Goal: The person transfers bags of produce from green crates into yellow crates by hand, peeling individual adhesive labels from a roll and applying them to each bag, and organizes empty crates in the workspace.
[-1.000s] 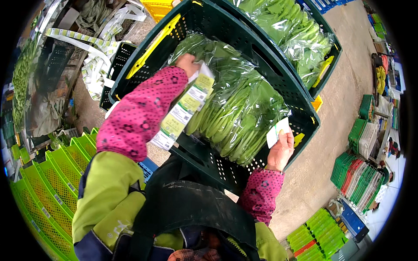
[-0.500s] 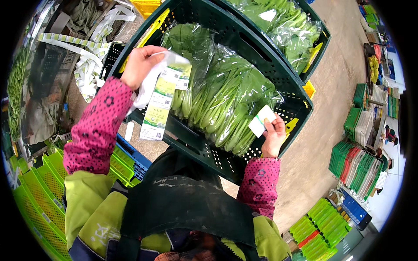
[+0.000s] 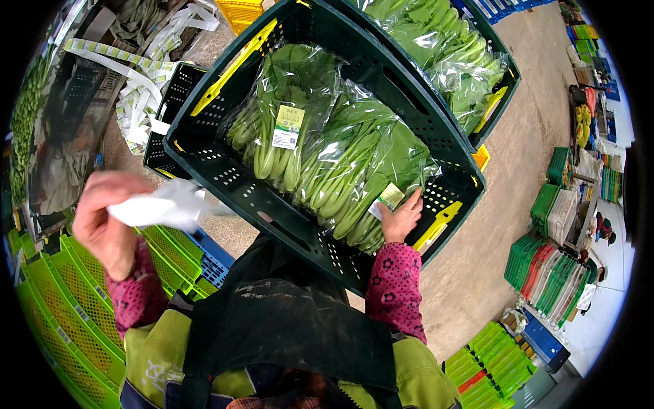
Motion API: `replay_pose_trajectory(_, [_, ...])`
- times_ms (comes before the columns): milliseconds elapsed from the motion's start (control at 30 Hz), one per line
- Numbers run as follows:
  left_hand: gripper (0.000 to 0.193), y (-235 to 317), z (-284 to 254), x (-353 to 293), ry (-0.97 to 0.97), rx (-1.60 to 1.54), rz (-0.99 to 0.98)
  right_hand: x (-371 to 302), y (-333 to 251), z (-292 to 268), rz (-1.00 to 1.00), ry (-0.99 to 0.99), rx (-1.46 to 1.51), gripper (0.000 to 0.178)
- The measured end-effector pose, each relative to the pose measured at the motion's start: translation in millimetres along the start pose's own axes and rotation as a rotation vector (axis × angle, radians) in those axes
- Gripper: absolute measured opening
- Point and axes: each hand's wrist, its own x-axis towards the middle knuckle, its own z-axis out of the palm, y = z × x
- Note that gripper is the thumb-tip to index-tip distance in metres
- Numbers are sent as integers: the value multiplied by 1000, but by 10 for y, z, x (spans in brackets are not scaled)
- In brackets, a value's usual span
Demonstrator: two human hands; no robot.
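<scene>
A dark green plastic crate (image 3: pixel 269 228) in front of me holds clear bags of leafy green vegetables (image 3: pixel 361 163). One bag at the left carries a green and white label (image 3: pixel 289 127). My right hand (image 3: pixel 403 218) lies with fingers stretched on the right-hand bag, its thumb at the edge of a second label (image 3: pixel 392 195) on the plastic. Outside the crate at the left, my left hand (image 3: pixel 109 221) is closed on a strip of labels (image 3: pixel 163 204), smeared by motion, with mostly its white side showing.
Another dark green crate (image 3: pixel 509 95) of bagged greens stands beyond. Bright green crates (image 3: pixel 75 293) are at the lower left, next to a blue one (image 3: pixel 212 258). Loose label strips (image 3: pixel 139 102) heap at the upper left. Stacked crates (image 3: pixel 545 273) line the right.
My left hand has swung left and down with the label strip, away from the crate. My right hand has moved slightly left, and its label now lies on the right-hand bag. The left bag's label shows fully.
</scene>
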Motion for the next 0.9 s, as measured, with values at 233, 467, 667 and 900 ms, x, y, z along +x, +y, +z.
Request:
replay_pose_trajectory(233, [28, 99, -1177, -472, 350, -209, -192, -36, 449, 543, 24, -272, 573, 47])
replay_pose_trajectory(467, [8, 476, -1711, -1027, 199, 332, -211, 312, -91, 194, -114, -114, 438, 27])
replay_pose_trajectory(667, [8, 229, -522, -973, 59, -30, -534, 115, -660, 268, -283, -349, 648, 31])
replay_pose_trajectory(900, [30, -22, 603, -790, -318, -114, -192, -223, -1006, -155, -217, -823, 1137, 25])
